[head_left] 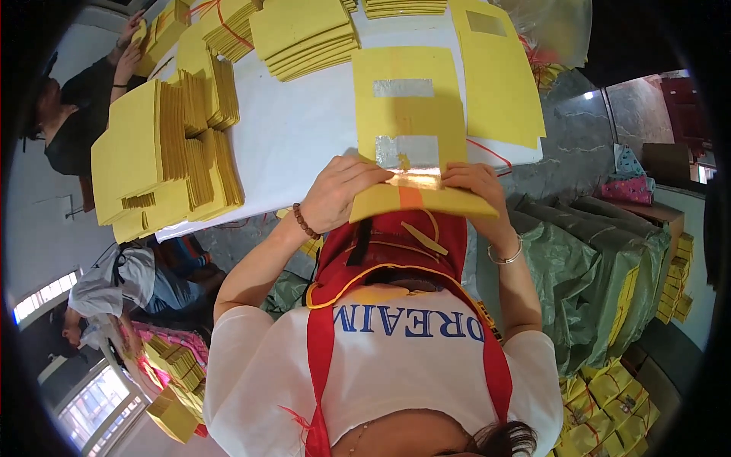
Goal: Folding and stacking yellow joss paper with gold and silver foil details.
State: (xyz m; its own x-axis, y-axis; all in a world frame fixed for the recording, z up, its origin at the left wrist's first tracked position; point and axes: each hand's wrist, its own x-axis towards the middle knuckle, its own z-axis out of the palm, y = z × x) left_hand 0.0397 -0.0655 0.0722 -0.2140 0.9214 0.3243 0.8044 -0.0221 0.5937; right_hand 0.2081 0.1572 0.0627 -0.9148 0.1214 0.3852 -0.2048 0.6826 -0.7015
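A long yellow paper sheet (373, 114), carrying two silver foil patches, lies in front of me at the table's near edge. Its near end is bent up into a fold across the lower foil patch (387, 150). My left hand (337, 190), below a beaded bracelet, grips the left side of this fold, fingers over the foil. At the other end of the fold, my right hand (480, 189) has its fingers curled over the paper; a silver bangle is on that wrist. The upper foil patch (403, 88) lies flat. Whether several sheets are layered here I cannot tell.
On the white tabletop (282, 145), folded yellow paper stacks (137, 145) stand left, with more stacks (304, 34) behind. Flat yellow sheets (499, 84) lie right, near a red string (491, 152). Another person's hands (128, 61) work far left. Green wrapped bundles (567, 266) stand right.
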